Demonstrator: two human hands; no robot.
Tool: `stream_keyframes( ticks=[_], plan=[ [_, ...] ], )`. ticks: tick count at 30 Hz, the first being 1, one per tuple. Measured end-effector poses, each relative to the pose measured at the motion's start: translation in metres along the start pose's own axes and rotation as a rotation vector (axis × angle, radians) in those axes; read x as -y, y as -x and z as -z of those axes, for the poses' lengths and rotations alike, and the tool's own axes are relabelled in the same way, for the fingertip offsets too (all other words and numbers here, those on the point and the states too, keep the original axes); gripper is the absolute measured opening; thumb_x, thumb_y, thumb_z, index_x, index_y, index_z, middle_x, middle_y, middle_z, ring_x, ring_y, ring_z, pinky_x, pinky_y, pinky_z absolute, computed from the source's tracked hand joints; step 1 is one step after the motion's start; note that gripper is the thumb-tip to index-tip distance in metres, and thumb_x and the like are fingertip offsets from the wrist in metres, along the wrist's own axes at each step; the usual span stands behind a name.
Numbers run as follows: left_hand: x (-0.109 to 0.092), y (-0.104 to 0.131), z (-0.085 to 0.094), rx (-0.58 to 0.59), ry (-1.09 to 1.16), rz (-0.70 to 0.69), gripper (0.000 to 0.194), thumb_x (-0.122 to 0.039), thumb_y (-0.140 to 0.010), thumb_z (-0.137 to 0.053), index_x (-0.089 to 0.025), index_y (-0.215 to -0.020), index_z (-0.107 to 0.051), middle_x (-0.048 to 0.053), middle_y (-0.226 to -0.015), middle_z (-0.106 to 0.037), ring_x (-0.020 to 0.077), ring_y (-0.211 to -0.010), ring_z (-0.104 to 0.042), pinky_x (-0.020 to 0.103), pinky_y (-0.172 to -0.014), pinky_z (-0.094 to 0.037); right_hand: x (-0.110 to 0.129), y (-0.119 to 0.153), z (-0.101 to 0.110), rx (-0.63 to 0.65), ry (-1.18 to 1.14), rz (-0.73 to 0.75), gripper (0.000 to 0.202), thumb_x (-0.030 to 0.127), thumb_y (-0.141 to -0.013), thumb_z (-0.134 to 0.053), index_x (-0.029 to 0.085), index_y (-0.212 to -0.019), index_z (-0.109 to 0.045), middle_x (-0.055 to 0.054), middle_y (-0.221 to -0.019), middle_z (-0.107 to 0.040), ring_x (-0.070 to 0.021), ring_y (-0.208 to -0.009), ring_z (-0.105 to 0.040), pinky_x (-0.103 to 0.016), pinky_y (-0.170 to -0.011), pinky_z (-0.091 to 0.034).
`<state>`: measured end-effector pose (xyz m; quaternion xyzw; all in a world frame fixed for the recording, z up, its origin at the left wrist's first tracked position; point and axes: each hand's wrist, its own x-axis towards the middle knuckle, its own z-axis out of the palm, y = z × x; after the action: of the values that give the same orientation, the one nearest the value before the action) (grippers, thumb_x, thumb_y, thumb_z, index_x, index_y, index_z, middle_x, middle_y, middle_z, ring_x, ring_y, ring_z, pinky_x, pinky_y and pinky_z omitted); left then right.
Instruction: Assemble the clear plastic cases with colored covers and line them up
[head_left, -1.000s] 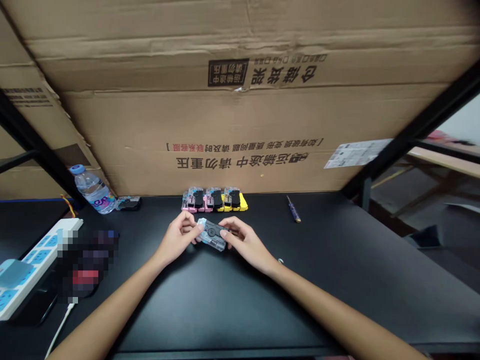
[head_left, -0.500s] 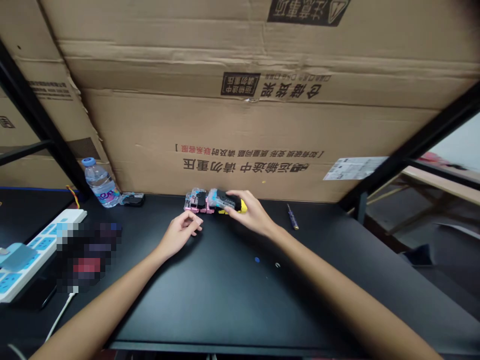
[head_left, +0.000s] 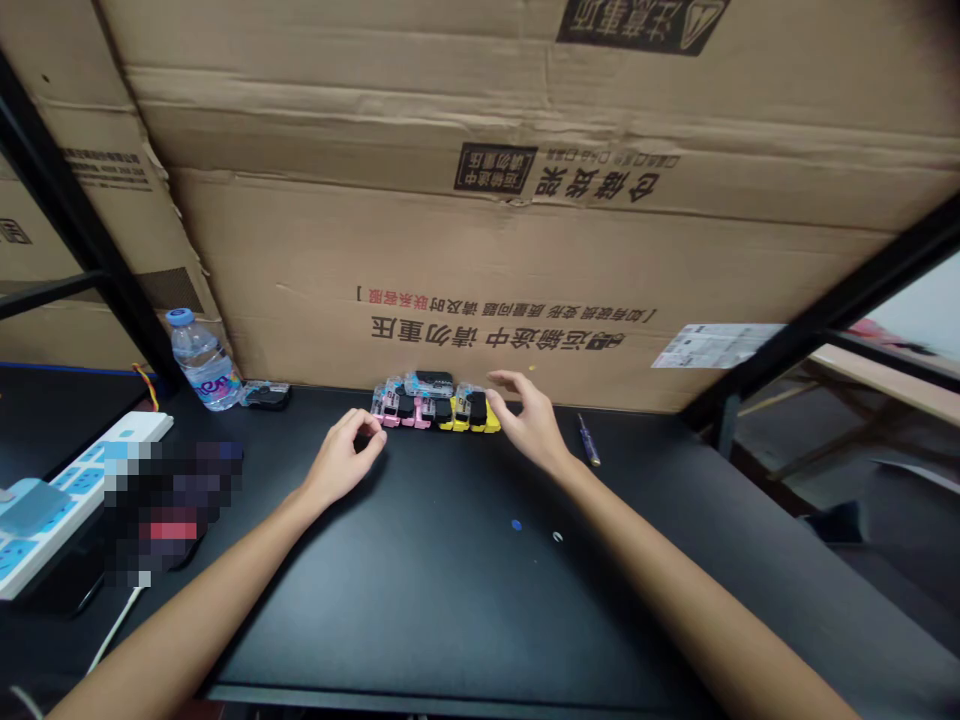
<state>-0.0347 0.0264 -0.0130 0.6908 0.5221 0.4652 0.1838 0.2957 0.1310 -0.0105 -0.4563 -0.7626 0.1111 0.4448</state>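
Against the cardboard stands a row of small blocky pieces: clear-and-black tops over pink bases [head_left: 401, 420] on the left and yellow bases [head_left: 459, 424] on the right. A clear-and-black piece [head_left: 430, 383] lies across the top of the row near its middle. My left hand [head_left: 346, 455] is beside the pink end, fingers curled and thumb close to the index finger, with nothing visible in it. At the yellow end, my right hand [head_left: 529, 420] is open, thumb and fingers apart and nothing between them. Whether its thumb touches the last yellow piece I cannot tell.
A water bottle [head_left: 204, 362] and another clear-and-black piece [head_left: 265, 395] are at the back left. A power strip [head_left: 82, 490] lies farther left, near a pixelated area. A small screwdriver [head_left: 589, 442] lies on the right. A blue disc [head_left: 516, 524] and a white C-shaped bit [head_left: 557, 537] lie in front.
My right hand has let go of the clear-and-black piece, which now rests on the row, and has moved right, opening. My left hand has drawn slightly left from the pink end.
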Motion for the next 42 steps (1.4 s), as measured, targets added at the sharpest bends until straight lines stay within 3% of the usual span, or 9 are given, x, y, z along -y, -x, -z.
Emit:
stream_keyframes(
  ticks=[2,7,12,15,18,21,31,37,42],
  plan=[
    [0.009,-0.001,0.001,-0.015,-0.093,0.028,0.009,-0.032,-0.095,-0.06,-0.024,-0.098,-0.062,0.005,-0.104,-0.068,0.0233,-0.101,-0.067,0.039,-0.095,-0.053,-0.008,0.02,0.006,-0.009,-0.065,-0.095,0.037,0.048,-0.101,-0.063,0.025,-0.129,-0.066,-0.012,-0.129,-0.076,-0.0307,-0.118,-0.073,-0.054,-0.111,-0.056],
    [0.027,0.001,0.002,0.098,-0.242,0.114,0.038,-0.035,-0.096,-0.064,-0.024,-0.132,-0.058,0.011,-0.135,-0.068,0.0293,-0.124,-0.065,0.051,-0.111,-0.047,-0.03,0.043,0.004,0.008,-0.215,-0.296,0.038,0.049,-0.097,-0.066,0.023,-0.125,-0.065,-0.015,-0.129,-0.076,-0.0297,-0.116,-0.075,-0.054,-0.108,-0.059],
    [0.034,0.003,0.001,0.206,-0.36,0.056,0.059,-0.038,-0.098,-0.062,-0.024,-0.154,-0.048,0.014,-0.152,-0.062,0.0346,-0.143,-0.052,0.055,-0.119,-0.04,-0.034,0.041,0.0,0.077,-0.256,-0.284,0.03,0.047,-0.094,-0.068,0.025,-0.114,-0.071,-0.011,-0.12,-0.08,-0.0291,-0.112,-0.078,-0.054,-0.11,-0.059],
    [0.038,0.001,-0.002,0.204,-0.39,0.042,0.065,-0.04,-0.099,-0.06,-0.022,-0.16,-0.044,0.016,-0.152,-0.062,0.0351,-0.147,-0.049,0.054,-0.121,-0.039,-0.026,0.04,-0.002,0.116,-0.25,-0.274,0.042,0.049,-0.096,-0.067,0.026,-0.13,-0.069,-0.011,-0.13,-0.078,-0.0311,-0.124,-0.074,-0.057,-0.117,-0.053],
    [0.038,-0.004,-0.006,0.212,-0.412,0.031,0.07,-0.041,-0.1,-0.06,-0.02,-0.163,-0.04,0.018,-0.151,-0.061,0.0364,-0.147,-0.048,0.056,-0.121,-0.039,-0.016,0.039,-0.006,0.174,-0.177,-0.272,0.062,0.055,-0.099,-0.064,0.027,-0.153,-0.055,-0.013,-0.147,-0.07,-0.0336,-0.141,-0.064,-0.059,-0.123,-0.045],
    [0.036,-0.008,-0.007,0.244,-0.416,0.036,0.07,-0.04,-0.1,-0.059,-0.019,-0.164,-0.04,0.019,-0.154,-0.059,0.0367,-0.146,-0.048,0.057,-0.121,-0.038,-0.009,0.039,-0.011,0.243,-0.079,-0.224,0.068,0.056,-0.1,-0.063,0.029,-0.161,-0.048,-0.013,-0.155,-0.064,-0.0345,-0.147,-0.057,-0.059,-0.126,-0.041],
    [0.031,-0.007,0.0,0.248,-0.41,0.043,0.073,-0.042,-0.1,-0.059,-0.018,-0.165,-0.037,0.021,-0.157,-0.058,0.0362,-0.147,-0.05,0.058,-0.121,-0.04,-0.006,0.042,-0.012,0.286,0.013,-0.141,0.069,0.048,-0.101,-0.062,0.029,-0.164,-0.043,-0.013,-0.158,-0.06,-0.0349,-0.145,-0.058,-0.06,-0.123,-0.045],
    [0.042,-0.005,0.004,0.227,-0.497,0.059,0.065,-0.046,-0.101,-0.056,-0.013,-0.157,-0.049,0.022,-0.163,-0.052,0.0388,-0.154,-0.045,0.059,-0.124,-0.041,-0.013,0.045,-0.011,0.283,0.07,-0.122,0.064,0.044,-0.1,-0.061,0.022,-0.159,-0.05,-0.017,-0.157,-0.061,-0.0363,-0.145,-0.058,-0.06,-0.124,-0.043],
    [0.043,-0.005,0.003,0.225,-0.525,0.031,0.063,-0.046,-0.104,-0.052,-0.013,-0.157,-0.049,0.02,-0.163,-0.053,0.0376,-0.153,-0.046,0.058,-0.124,-0.039,-0.012,0.045,-0.011,0.296,0.102,-0.077,0.065,0.044,-0.101,-0.06,0.022,-0.161,-0.048,-0.016,-0.156,-0.062,-0.0361,-0.145,-0.059,-0.059,-0.122,-0.046]
  ],
)
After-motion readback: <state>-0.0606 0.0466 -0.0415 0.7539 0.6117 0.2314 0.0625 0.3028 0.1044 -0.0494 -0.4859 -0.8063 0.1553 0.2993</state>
